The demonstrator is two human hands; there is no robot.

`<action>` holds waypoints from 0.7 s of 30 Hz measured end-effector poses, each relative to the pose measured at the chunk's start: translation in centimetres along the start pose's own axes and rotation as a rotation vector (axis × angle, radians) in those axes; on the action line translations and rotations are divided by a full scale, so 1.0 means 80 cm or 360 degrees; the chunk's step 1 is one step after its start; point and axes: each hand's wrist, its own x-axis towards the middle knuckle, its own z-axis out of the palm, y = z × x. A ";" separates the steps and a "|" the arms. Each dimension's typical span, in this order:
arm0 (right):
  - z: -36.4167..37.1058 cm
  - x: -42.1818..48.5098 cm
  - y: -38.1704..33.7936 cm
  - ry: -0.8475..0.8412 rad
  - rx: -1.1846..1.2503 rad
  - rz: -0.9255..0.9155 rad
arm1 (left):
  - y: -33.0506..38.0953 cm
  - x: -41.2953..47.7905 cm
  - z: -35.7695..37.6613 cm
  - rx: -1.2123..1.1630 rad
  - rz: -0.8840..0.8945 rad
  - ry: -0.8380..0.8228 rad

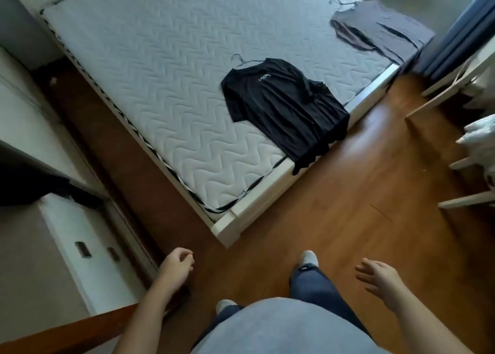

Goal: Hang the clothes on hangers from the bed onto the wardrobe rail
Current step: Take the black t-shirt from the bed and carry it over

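A black T-shirt (284, 107) on a wire hanger (242, 60) lies flat near the foot edge of the bed (160, 67), its hem hanging over the edge. A grey-brown long-sleeved top (380, 28) on another hanger (341, 4) lies farther right on the mattress. My left hand (176, 266) hangs low over the floor with fingers loosely curled, holding nothing. My right hand (377, 274) is out to the right with fingers spread, empty. Both hands are well short of the bed. The wardrobe rail is not in view.
A white wardrobe or cabinet with drawers (85, 249) stands on the left, a narrow floor strip between it and the bed. White furniture legs (455, 85) and a blue curtain (460, 29) are on the right. Brown wooden floor (348, 206) lies between me and the bed.
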 end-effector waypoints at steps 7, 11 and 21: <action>-0.124 0.083 -0.038 -0.0060 0.0237 -0.0080 | 0.134 0.014 0.124 0.0082 -0.0008 0.0011; -0.221 0.135 -0.065 0.0039 0.0256 -0.0120 | 0.249 0.013 0.241 0.0148 0.0130 -0.0128; -0.300 0.232 -0.135 0.0072 0.0275 0.0069 | 0.437 0.014 0.370 0.0573 0.0619 -0.0297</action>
